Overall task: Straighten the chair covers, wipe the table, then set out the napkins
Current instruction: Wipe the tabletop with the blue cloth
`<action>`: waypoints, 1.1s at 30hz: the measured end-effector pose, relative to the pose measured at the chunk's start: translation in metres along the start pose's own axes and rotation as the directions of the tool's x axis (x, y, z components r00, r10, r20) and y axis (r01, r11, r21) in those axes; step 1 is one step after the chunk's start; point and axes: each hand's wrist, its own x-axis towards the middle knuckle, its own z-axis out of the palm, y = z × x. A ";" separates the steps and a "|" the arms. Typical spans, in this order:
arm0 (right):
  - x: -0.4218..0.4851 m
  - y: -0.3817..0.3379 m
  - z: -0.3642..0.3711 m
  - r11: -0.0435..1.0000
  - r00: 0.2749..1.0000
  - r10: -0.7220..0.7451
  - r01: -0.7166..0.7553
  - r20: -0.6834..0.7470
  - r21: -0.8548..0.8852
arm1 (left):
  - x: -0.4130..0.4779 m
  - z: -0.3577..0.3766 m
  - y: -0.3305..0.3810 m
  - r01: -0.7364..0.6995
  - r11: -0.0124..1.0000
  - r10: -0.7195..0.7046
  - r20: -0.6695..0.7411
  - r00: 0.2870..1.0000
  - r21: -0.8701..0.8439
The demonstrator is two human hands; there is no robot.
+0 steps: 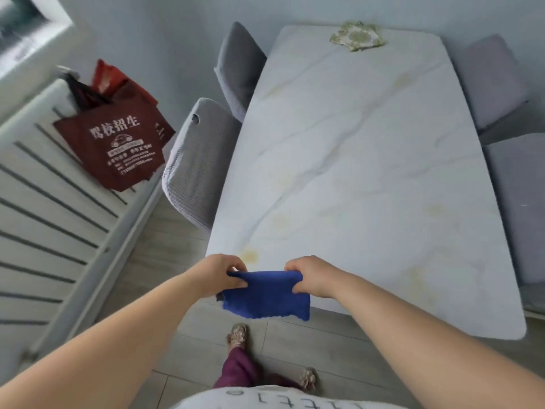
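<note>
A blue cloth [267, 299] hangs stretched between my hands over the near left corner of the white marble table [354, 160]. My left hand [219, 274] pinches its left top corner and my right hand [312, 276] pinches the right top corner. Yellowish stains mark the tabletop, one [250, 255] just beyond my hands. A folded green patterned napkin pile [357, 36] lies at the table's far end. Grey covered chairs stand along the left side, the nearer [194, 163] and the farther [240, 69], with two more chairs [492, 81] on the right.
A white radiator [44, 208] runs along the left wall with a dark red printed bag [118, 149] draped over it. My slippered feet [237, 335] stand on the grey plank floor at the table's near end.
</note>
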 end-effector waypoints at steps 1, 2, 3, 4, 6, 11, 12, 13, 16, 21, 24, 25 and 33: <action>0.007 -0.009 0.005 1.000 1.000 -0.017 0.017 0.002 0.007 | -0.003 -0.004 -0.013 0.025 0.999 -0.025 -0.008 1.000 -0.023; 0.013 -0.016 0.008 0.999 1.000 -0.028 0.028 -0.002 0.017 | -0.005 -0.007 -0.023 0.045 0.998 -0.046 -0.012 0.999 -0.039; 0.019 -0.023 0.011 0.999 0.999 -0.035 0.035 -0.008 0.039 | -0.005 -0.012 -0.033 0.061 0.997 -0.062 -0.019 0.998 -0.054; 0.028 -0.029 0.012 0.997 0.999 -0.027 0.029 -0.021 0.069 | -0.002 -0.019 -0.043 0.069 0.996 -0.071 -0.032 0.997 -0.059; 0.042 -0.035 0.013 0.990 0.997 0.026 -0.016 -0.071 0.142 | 0.008 -0.030 -0.056 0.059 0.996 -0.065 -0.091 0.994 -0.073; 0.084 -0.042 0.011 0.958 0.951 0.139 -0.200 -0.275 -0.207 | 0.053 -0.049 -0.083 0.092 0.965 -0.162 -0.283 0.945 -0.245; 0.091 -0.046 0.015 0.938 0.939 0.080 -0.184 -0.335 -0.293 | 0.061 -0.050 -0.089 0.107 0.965 -0.176 -0.290 0.941 -0.239; 0.095 -0.050 0.020 0.935 0.925 -0.009 -0.127 -0.380 -0.331 | 0.067 -0.049 -0.093 0.112 0.965 -0.182 -0.294 0.938 -0.239; 0.117 -0.065 0.051 0.927 0.910 -0.234 0.103 -0.341 -0.361 | 0.082 -0.047 -0.107 0.105 0.950 -0.188 -0.272 0.944 -0.293; 0.143 -0.052 0.101 0.772 0.948 -0.274 0.117 -0.162 -0.625 | 0.107 -0.046 -0.129 0.112 0.912 -0.193 -0.172 0.966 -0.395; 0.164 -0.048 0.097 0.724 0.924 -0.337 0.129 -0.184 -0.678 | 0.126 -0.051 -0.140 0.132 0.894 -0.207 -0.134 0.969 -0.427; 0.170 -0.050 0.091 0.716 0.914 -0.353 0.124 -0.203 -0.687 | 0.130 -0.052 -0.140 0.130 0.892 -0.202 -0.124 0.971 -0.434; 0.238 -0.060 0.027 0.735 0.916 -0.256 -0.024 -0.309 -0.677 | 0.184 -0.074 -0.109 0.203 0.777 -0.299 -0.065 0.952 -0.596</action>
